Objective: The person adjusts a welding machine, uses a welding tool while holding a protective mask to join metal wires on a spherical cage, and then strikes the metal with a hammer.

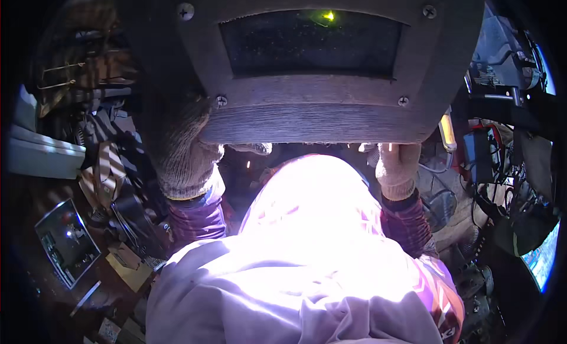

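Note:
A dark welding shield (307,122) with screws at its corners fills the upper middle. Through its dark window (295,48) a small yellow-green glow shows. My left hand (189,146), in a knitted glove, is at the shield's lower left corner. Some of its fingertips point inward under the edge; the rest are hidden. Under the lower right edge, my right hand (398,169) wears a similar glove, its fingers bent inward and partly covered by the shield. What it grips is hidden. Tiny orange sparks show near both hands. Strong light whitens my light-coloured top (307,226).
On the left are a pale ledge (47,155), a rectangular glossy panel (68,243) and scattered boards and scraps. On the right lie a yellow-and-white tool handle (447,133), a blue box-shaped thing (477,155) and tangled cables (490,196).

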A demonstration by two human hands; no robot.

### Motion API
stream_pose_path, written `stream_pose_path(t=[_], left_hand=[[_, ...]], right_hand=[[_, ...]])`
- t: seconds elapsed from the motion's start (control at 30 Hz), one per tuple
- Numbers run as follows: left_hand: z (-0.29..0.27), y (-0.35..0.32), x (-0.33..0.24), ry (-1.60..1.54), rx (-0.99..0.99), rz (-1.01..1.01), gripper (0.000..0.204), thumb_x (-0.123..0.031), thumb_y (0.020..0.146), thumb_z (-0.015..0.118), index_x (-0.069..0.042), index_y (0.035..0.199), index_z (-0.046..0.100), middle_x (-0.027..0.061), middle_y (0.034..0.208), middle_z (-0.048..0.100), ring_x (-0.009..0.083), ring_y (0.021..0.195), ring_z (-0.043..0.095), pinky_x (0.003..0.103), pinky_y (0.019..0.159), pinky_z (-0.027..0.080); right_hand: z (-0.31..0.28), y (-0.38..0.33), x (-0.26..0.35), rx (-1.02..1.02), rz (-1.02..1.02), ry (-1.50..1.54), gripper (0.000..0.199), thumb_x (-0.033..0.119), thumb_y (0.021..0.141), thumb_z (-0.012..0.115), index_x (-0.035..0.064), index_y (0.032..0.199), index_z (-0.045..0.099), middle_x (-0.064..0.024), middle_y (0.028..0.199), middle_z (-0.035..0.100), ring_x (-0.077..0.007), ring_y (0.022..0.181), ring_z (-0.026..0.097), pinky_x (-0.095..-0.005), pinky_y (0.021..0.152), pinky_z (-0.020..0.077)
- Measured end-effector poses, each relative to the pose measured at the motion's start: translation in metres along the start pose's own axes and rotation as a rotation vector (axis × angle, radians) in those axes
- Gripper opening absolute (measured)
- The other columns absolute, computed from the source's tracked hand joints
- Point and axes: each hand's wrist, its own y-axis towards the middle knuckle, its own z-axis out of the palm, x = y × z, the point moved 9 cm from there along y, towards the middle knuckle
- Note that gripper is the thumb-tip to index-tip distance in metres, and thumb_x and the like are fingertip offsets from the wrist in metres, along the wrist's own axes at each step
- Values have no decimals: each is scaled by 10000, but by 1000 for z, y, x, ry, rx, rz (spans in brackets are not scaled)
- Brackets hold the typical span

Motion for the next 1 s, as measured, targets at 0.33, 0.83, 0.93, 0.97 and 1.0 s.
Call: stream_pose_path(t=[0.33, 0.83, 0.93, 0.97, 1.0], left_hand=[[-33, 4, 25, -820, -209, -303, 377, -105, 957, 583, -3, 1315, 521, 174, 1219, 628, 242, 1032, 649, 396, 872, 547], [-50, 16, 37, -1321, -176, -388, 430, -137, 946, 600, -43, 1351, 489, 198, 1270, 579, 302, 1015, 641, 480, 791, 555], [-48, 15, 35, -1314, -200, -414, 441, -143, 944, 604, -51, 1358, 482, 203, 1281, 570, 314, 1012, 639, 497, 775, 556], [-48, 13, 32, -1303, -216, -428, 445, -145, 943, 605, -54, 1360, 480, 204, 1284, 567, 318, 1011, 639, 503, 770, 557], [-43, 13, 34, -1299, -224, -442, 448, -147, 942, 606, -56, 1362, 478, 206, 1287, 563, 322, 1010, 638, 508, 765, 558]], right_hand=[[-21, -23, -11, -72, -34, -124, 449, 374, 988, 588, 7, 1217, 467, -117, 823, 614, -174, 633, 611, -295, 520, 485], [-1, -14, 1, -83, 75, -12, 796, 544, 904, 644, -44, 1369, 378, -70, 825, 603, -126, 563, 590, -228, 471, 451], [-3, -15, -7, -80, 58, -9, 812, 524, 897, 667, -48, 1386, 363, -67, 827, 594, -134, 570, 591, -240, 501, 481], [-2, -14, -7, -72, 46, -4, 812, 517, 896, 672, -48, 1389, 361, -67, 830, 592, -136, 572, 592, -244, 507, 487], [-3, -14, -7, -75, 33, -10, 812, 509, 895, 678, -48, 1391, 359, -68, 832, 590, -137, 575, 593, -247, 513, 493]])
